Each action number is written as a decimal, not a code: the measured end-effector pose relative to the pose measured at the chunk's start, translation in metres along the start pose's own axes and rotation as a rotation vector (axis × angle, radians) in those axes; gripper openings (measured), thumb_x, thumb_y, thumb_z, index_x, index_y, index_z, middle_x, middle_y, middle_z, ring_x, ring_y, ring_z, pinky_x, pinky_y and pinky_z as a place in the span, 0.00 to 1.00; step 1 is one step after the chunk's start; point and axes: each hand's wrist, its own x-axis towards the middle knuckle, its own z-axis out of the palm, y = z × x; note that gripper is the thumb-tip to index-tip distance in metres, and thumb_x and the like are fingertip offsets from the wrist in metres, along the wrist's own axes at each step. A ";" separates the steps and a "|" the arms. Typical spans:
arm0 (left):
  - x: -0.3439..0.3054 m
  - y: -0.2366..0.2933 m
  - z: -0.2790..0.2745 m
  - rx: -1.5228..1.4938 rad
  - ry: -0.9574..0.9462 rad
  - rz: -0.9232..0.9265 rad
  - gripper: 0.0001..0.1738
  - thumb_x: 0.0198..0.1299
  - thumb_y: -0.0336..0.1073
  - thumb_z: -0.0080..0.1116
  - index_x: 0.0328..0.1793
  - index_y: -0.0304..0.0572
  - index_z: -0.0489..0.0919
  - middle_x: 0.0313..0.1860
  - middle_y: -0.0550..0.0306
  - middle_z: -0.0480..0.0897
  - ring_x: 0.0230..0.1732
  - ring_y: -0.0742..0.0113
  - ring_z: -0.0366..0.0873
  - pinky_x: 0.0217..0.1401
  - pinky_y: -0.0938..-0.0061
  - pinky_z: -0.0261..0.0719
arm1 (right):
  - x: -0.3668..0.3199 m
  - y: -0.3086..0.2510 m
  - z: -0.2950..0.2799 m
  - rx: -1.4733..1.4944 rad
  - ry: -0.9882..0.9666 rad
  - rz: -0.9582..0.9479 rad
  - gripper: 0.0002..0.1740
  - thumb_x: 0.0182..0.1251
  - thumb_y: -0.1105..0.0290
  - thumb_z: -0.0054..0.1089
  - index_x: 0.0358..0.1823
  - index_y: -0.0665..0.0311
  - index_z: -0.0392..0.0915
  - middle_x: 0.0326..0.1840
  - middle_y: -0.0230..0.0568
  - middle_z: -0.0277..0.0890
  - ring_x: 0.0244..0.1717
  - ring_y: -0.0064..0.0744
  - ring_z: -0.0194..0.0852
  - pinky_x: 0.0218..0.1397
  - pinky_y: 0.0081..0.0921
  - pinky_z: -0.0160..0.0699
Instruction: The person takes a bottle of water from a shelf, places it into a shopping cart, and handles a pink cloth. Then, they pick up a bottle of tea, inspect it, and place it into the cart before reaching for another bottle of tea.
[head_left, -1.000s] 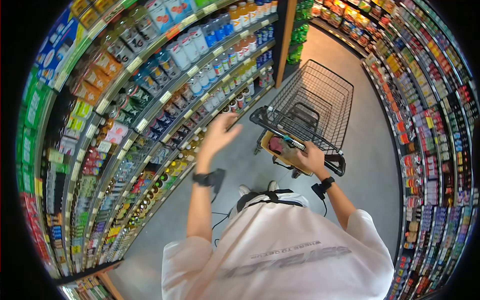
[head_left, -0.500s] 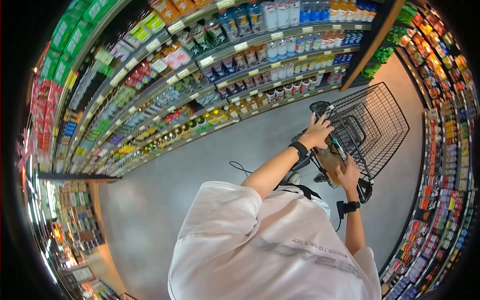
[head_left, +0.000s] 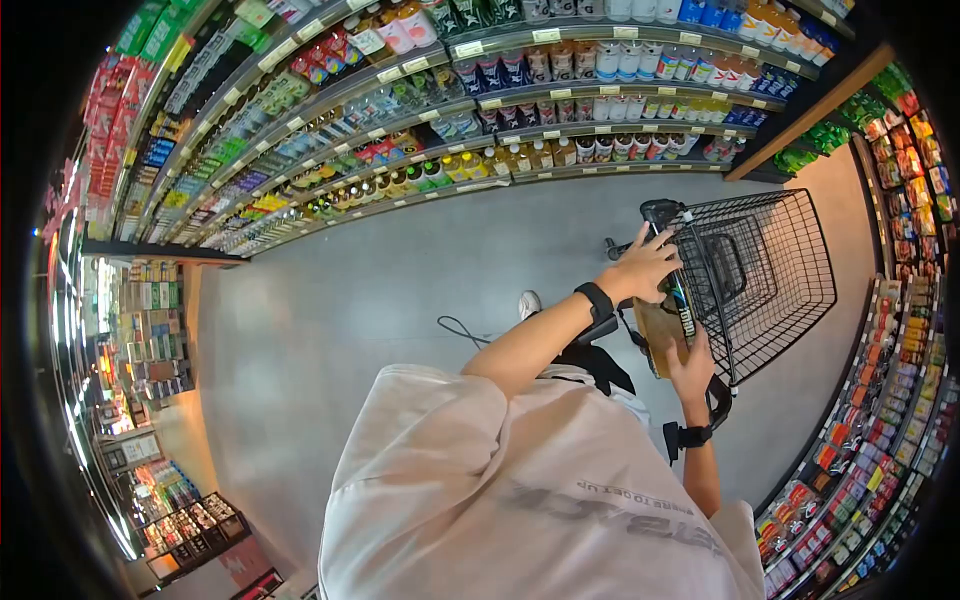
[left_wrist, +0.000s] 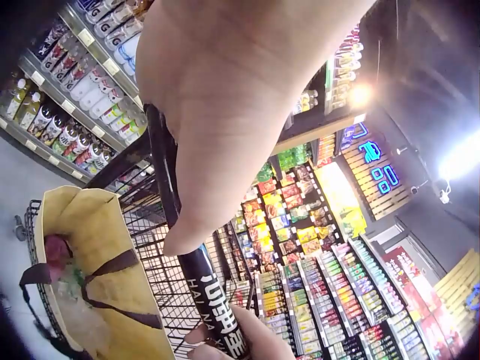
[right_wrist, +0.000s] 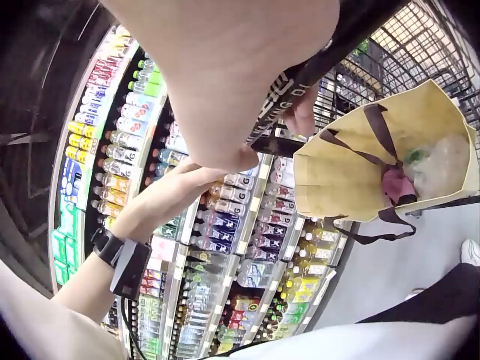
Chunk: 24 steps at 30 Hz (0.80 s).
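Both hands are on the handle [left_wrist: 201, 281] of a black wire shopping cart [head_left: 765, 265]. The left hand [head_left: 643, 270] holds its far end, fingers over the bar and thumb along the near side. Closer to the bar's other end, the right hand [head_left: 692, 365] grips it, with its fingers [right_wrist: 304, 112] curled round the bar in the right wrist view. White lettering runs along the handle between them. Just below hangs a tan bag [left_wrist: 105, 232] with dark straps, its top open. Inside it are a dark pink item [right_wrist: 397, 184] and clear plastic [right_wrist: 442, 169].
Shelves of bottled drinks [head_left: 560, 110] run along the far side of the grey floor [head_left: 330, 290]. More packed shelves [head_left: 860, 420] line the right. A wooden post [head_left: 815, 112] stands where the drink shelves end, near the cart. A loose cable loop [head_left: 462, 330] shows beside the body.
The left hand has come from the air near the drink shelves down onto the cart handle. The head view has swung left, putting the cart farther right. The right hand stays on the handle.
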 end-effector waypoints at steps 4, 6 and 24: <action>0.000 0.000 0.006 0.025 0.006 -0.002 0.37 0.39 0.46 0.74 0.62 0.50 0.82 0.65 0.51 0.75 0.80 0.42 0.55 0.79 0.24 0.40 | 0.000 0.000 0.002 0.085 -0.020 0.151 0.28 0.64 0.57 0.64 0.60 0.65 0.75 0.42 0.57 0.83 0.43 0.60 0.83 0.47 0.47 0.80; -0.001 0.001 0.013 0.054 0.012 0.004 0.38 0.38 0.46 0.74 0.62 0.50 0.82 0.64 0.51 0.75 0.80 0.42 0.56 0.79 0.24 0.41 | 0.005 -0.003 0.002 -0.034 -0.101 0.301 0.28 0.63 0.54 0.63 0.59 0.65 0.77 0.41 0.58 0.83 0.43 0.60 0.83 0.46 0.46 0.80; -0.103 0.039 0.048 0.070 0.026 -0.090 0.37 0.50 0.45 0.70 0.70 0.53 0.77 0.70 0.53 0.72 0.83 0.48 0.51 0.82 0.30 0.36 | -0.062 -0.040 0.032 -0.495 -0.072 0.601 0.28 0.60 0.47 0.65 0.53 0.61 0.85 0.42 0.55 0.86 0.47 0.59 0.84 0.52 0.48 0.81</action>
